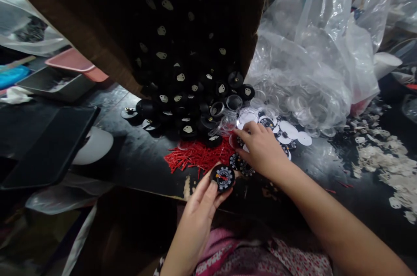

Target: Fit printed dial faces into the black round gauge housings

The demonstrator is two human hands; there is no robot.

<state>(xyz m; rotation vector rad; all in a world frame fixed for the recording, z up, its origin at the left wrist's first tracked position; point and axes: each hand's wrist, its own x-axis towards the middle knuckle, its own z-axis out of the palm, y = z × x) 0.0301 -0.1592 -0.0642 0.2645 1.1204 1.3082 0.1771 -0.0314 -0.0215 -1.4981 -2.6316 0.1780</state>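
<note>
My left hand (202, 201) is closed around a small round gauge (223, 178) with a black dial, white markings and a red needle. The dial faces up, at the table's front edge. My right hand (260, 149) reaches over a pile of loose printed dials (246, 168) and white discs (288, 129). Its thumb and index finger close on the edge of a clear round cover (232, 140). Loose red needles (202, 157) lie heaped just beyond my left hand. Behind them black gauge housings (188, 130) spill out of a tipped carton (257, 20).
A clear plastic bag (312, 46) with many clear covers (301, 104) stands behind the dials. Pale flat pieces (379, 159) are scattered at right. At left lie a dark flat panel (48, 146), a white round piece (96, 146), a grey tray (58, 85) and a pink tray (73, 60).
</note>
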